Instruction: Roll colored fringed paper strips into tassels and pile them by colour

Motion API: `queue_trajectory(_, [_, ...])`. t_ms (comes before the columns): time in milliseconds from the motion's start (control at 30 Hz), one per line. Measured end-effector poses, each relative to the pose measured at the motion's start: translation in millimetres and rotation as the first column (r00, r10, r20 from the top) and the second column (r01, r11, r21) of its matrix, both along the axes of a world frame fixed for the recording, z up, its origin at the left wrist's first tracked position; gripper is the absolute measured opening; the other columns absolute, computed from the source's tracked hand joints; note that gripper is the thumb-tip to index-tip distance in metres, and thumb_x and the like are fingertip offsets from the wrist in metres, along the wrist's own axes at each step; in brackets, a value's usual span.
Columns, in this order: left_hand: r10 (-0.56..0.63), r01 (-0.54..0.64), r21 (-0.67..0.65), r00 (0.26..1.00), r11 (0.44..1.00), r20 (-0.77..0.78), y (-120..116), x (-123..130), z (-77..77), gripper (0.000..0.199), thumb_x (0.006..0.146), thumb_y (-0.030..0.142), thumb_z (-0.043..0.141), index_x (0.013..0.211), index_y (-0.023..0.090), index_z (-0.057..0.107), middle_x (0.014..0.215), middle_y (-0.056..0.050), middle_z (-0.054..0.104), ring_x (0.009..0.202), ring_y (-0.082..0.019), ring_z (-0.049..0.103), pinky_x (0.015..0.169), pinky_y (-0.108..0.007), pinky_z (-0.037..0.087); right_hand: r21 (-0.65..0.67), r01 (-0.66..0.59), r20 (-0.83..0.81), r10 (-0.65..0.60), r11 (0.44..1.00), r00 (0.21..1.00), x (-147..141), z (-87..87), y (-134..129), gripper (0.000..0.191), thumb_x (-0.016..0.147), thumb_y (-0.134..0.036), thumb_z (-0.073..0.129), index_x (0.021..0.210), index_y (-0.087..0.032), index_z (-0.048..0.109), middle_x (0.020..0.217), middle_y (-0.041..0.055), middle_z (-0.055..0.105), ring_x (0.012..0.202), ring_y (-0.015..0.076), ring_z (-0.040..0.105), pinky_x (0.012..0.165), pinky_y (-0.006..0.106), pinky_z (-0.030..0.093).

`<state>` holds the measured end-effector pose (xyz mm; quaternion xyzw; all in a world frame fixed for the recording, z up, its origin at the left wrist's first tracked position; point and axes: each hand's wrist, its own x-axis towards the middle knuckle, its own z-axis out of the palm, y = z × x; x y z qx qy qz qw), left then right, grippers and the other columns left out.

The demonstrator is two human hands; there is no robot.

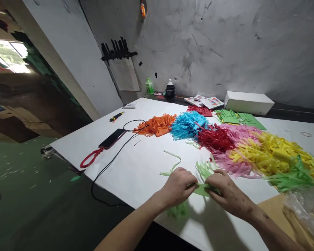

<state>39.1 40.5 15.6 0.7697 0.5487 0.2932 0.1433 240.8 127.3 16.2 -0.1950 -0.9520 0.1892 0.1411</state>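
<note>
So the biggest thing here is the white table (146, 157), running from the near edge back to the far wall. Fringed paper is heaped over its right half: yellow fringe (279, 153) takes up the most room, with blue fringe (188, 125) and orange fringe (158, 124) further left. The light green fringed paper (201, 190) is at the near side, pinched between both hands, with strips showing on its far side and a blurred green patch below the left hand.

For handling it well, imo: hold the uncut-looking band, not the strips, pull just enough to take the slack out, and match the pressure on both sides so the thin stuff doesn't crease or rip. I'd also watch that loose strips don't get caught under the fingers.

Pose-wise, both forearms reach in from the near edge and angle toward each other. The left hand (180, 183) is on the left part of the band, knuckles up; the right hand (223, 190) mirrors it on the right, just beside it. Both grips are narrow, fingertips closed on the paper. Can't tell how hard they're squeezing. Smallest bit: a thin pale green strip (177, 160) lying just beyond the left hand.
</note>
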Motion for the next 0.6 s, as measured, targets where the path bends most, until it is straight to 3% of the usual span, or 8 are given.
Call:
queue_trajectory(100, [0.044, -0.006, -0.232, 0.986, 0.973, 0.162, 8, -6, -1.2, 0.013, 0.083, 0.016, 0.059, 0.071, 0.017, 0.065, 0.068, 0.002, 0.059, 0.065, -0.012, 0.052, 0.063, -0.023, 0.039, -0.027, 0.03, 0.036, -0.029, 0.999, 0.999, 13, -5.4, 8, 0.018, 0.085, -0.012, 0.048, 0.069, -0.02, 0.046, 0.067, -0.0018, 0.054, 0.069, 0.0169, 0.05, 0.083, 0.037, 0.04])
queue_trajectory(167, [0.067, 0.036, -0.362, 0.961, 0.931, 0.268, 8, -16, 1.9, 0.013, 0.08, 0.018, 0.059, 0.067, 0.016, 0.062, 0.063, 0.004, 0.051, 0.061, -0.01, 0.046, 0.056, -0.021, 0.033, -0.023, 0.062, 0.066, -0.06, 0.998, 0.996, 30, -10.8, 18, 0.012, 0.079, -0.01, 0.05, 0.075, -0.021, 0.053, 0.072, -0.0003, 0.06, 0.074, 0.0194, 0.054, 0.087, 0.041, 0.042])
queue_trajectory(267, [0.119, 0.102, -0.535, 0.924, 0.839, 0.362, 5, -29, 6.6, 0.013, 0.077, 0.023, 0.059, 0.067, 0.015, 0.06, 0.059, 0.006, 0.044, 0.056, -0.009, 0.039, 0.052, -0.021, 0.029, -0.027, 0.135, 0.085, -0.132, 0.991, 0.988, 61, -16.5, 34, 0.021, 0.075, -0.011, 0.052, 0.088, -0.023, 0.063, 0.088, 0.0036, 0.069, 0.088, 0.0256, 0.06, 0.086, 0.043, 0.046])
queue_trajectory(367, [0.184, 0.112, -0.638, 0.907, 0.762, 0.38, 6, -31, 4.6, 0.014, 0.075, 0.028, 0.059, 0.069, 0.015, 0.059, 0.059, 0.006, 0.044, 0.055, -0.009, 0.038, 0.049, -0.021, 0.029, 0.022, 0.195, -0.011, -0.195, 0.98, 0.981, 80, -13.4, 40, 0.039, 0.08, -0.018, 0.057, 0.118, -0.026, 0.062, 0.117, 0.0085, 0.067, 0.11, 0.0327, 0.058, 0.093, 0.049, 0.046])
queue_trajectory(433, [0.194, 0.108, -0.66, 0.909, 0.744, 0.368, 9, -26, 0.4, 0.014, 0.074, 0.029, 0.059, 0.068, 0.016, 0.058, 0.058, 0.006, 0.044, 0.055, -0.009, 0.039, 0.049, -0.022, 0.029, 0.01, 0.17, -0.107, -0.168, 0.985, 0.98, 76, -7.6, 34, 0.052, 0.087, -0.024, 0.059, 0.138, -0.028, 0.049, 0.138, 0.0103, 0.056, 0.127, 0.0334, 0.049, 0.104, 0.052, 0.039])
queue_trajectory(500, [0.177, 0.121, -0.662, 0.914, 0.74, 0.364, 12, -20, -3.4, 0.014, 0.073, 0.028, 0.059, 0.067, 0.016, 0.058, 0.058, 0.007, 0.044, 0.054, -0.009, 0.039, 0.049, -0.022, 0.028, -0.079, 0.064, -0.161, -0.076, 0.995, 0.984, 56, -3.0, 23, 0.058, 0.092, -0.03, 0.059, 0.146, -0.029, 0.038, 0.147, 0.0101, 0.047, 0.136, 0.0302, 0.041, 0.112, 0.05, 0.034])
queue_trajectory(600, [0.145, 0.15, -0.661, 0.918, 0.735, 0.37, 14, -13, -4.5, 0.013, 0.073, 0.027, 0.06, 0.067, 0.016, 0.059, 0.058, 0.007, 0.043, 0.056, -0.009, 0.039, 0.051, -0.021, 0.028, -0.148, -0.078, -0.146, 0.056, 0.986, 0.988, 17, -4.3, 10, 0.056, 0.088, -0.033, 0.067, 0.138, -0.026, 0.044, 0.136, 0.0109, 0.056, 0.131, 0.0307, 0.046, 0.118, 0.056, 0.017])
